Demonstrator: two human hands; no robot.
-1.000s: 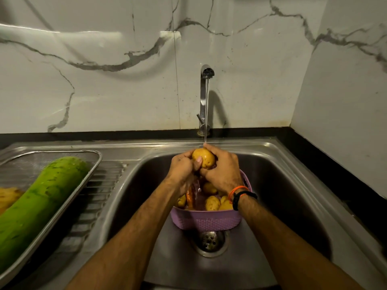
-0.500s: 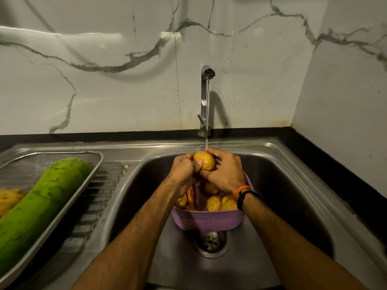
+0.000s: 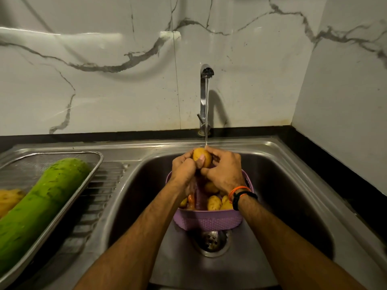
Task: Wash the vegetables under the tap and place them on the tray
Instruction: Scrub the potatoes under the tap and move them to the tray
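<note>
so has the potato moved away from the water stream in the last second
No. The potato sits under the stream from the tap, gripped by both hands, just as before.

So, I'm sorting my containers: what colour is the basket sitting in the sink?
Light purple, with a woven texture; the basket shows in the head view.

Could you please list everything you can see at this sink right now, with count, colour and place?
potato: one, yellow, held under the tap stream
basket: one, purple, in the sink over the drain, holding more potatoes and something orange
tap: one, chrome, running, behind the sink
sink: one, steel
tray: one, steel, on the drainboard
gourd: one, green, lying in the tray
left hand: grips the potato
right hand: grips the potato, wristbands on the wrist
</note>
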